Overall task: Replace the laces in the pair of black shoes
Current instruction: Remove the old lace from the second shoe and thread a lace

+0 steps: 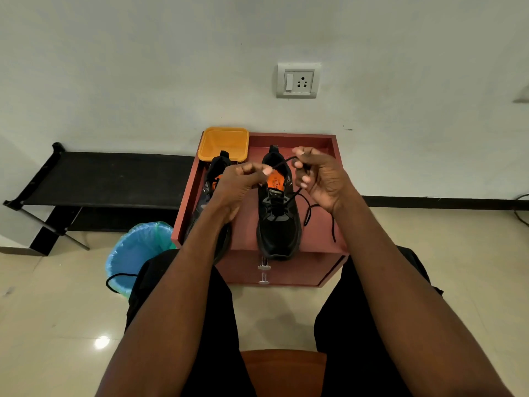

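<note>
Two hands raised over the worktop's far edge, left hand (243, 179) and right hand (317, 176) each pinching one black lace (289, 200) above the right shoe (279, 224), toe toward the near edge.

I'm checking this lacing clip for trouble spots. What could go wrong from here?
1. Both hands, left and right, pull the lace above the right-side shoe, whose toe overhangs the cabinet top; a hard tug might tip it off.
2. The loose lace end trails over the front edge and could snag.
</note>
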Available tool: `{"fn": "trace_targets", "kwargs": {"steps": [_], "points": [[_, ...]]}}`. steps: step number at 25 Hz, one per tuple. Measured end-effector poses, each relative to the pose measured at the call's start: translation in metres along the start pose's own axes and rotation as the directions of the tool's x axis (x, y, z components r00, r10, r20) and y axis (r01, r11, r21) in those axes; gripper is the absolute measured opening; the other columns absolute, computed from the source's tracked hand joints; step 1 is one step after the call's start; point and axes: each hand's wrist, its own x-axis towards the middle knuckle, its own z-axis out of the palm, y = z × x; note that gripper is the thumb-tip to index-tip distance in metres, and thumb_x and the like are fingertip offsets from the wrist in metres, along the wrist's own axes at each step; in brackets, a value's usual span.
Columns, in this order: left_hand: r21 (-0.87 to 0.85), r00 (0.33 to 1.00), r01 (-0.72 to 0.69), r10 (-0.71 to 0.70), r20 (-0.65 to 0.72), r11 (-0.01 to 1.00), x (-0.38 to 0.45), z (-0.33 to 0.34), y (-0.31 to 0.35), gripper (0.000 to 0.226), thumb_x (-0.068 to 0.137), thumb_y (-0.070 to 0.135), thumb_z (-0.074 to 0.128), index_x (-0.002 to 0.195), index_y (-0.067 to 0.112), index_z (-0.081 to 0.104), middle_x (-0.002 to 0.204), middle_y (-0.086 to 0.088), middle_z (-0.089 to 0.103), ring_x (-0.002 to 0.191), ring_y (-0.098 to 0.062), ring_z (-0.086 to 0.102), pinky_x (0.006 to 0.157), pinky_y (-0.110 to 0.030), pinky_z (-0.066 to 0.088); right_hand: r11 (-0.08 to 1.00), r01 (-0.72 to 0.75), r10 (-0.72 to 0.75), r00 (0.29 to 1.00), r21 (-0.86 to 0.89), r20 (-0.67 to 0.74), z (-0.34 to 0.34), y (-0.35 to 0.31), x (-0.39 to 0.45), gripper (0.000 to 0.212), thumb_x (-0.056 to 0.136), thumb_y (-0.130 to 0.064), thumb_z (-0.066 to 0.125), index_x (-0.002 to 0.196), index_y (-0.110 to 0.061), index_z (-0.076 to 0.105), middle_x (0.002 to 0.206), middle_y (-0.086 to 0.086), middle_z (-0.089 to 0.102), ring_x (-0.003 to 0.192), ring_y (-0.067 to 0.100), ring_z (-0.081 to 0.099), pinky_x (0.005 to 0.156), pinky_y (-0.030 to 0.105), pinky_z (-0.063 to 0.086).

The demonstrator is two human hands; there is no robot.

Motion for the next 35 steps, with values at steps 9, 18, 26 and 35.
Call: {"fn": "trace_targets", "kwargs": {"steps": [9,18,26,35], "points": [[0.773,0.864,0.409,0.066,-0.499,0.486,0.013,-0.044,-0.026,0.026,0.085,0.013,0.058,0.106,0.001,0.067,0.121,-0.017,0.057,0.115,-0.033,0.05,0.095,-0.039,0.046,0.919,-0.173,0.048,0.941,-0.354,-0.335,-0.042,0.009,0.013,0.018,0.097,0.004,0.043,0.104,-0.002,0.058,0.079,0.008,0.066,0.052,0.011,0.055,0.046,0.021,0.043],[0.35,0.999,-0.022,0.012,0.032,0.937,0.033,0.015,-0.03,0.023,0.089,0.01,0.069,0.113,0.008,0.067,0.078,-0.001,0.069,0.078,-0.01,0.066,0.084,-0.035,0.053,0.865,-0.09,0.041,0.993,-0.493,-0.109,-0.018,0.028,0.027,0.015,0.097,0.001,0.055,0.103,0.007,0.067,0.076,0.01,0.07,0.062,0.013,0.06,0.057,0.022,0.051],[0.254,0.998,-0.014,0.027,-0.05,0.967,0.042,0.021,-0.04,0.015,0.09,0.013,0.071,0.103,0.006,0.073,0.072,0.009,0.066,0.058,-0.004,0.053,0.06,-0.021,0.043,0.874,-0.141,0.018,0.966,-0.465,-0.259,-0.017,0.036,0.036,0.011,0.088,-0.012,0.073,0.086,-0.002,0.069,0.068,0.009,0.065,0.052,0.011,0.054,0.048,0.023,0.044],[0.335,0.964,-0.062,0.144,-0.225,0.94,0.059,0.034,-0.058,0.007,0.09,0.015,0.07,0.094,0.01,0.073,0.099,0.007,0.061,0.093,0.001,0.061,0.085,-0.02,0.051,0.907,-0.25,0.113,0.92,-0.34,-0.376,-0.019,0.045,0.051,0.024,0.093,-0.021,0.068,0.088,0.002,0.07,0.064,0.001,0.059,0.05,0.008,0.047,0.044,0.02,0.036]]}}
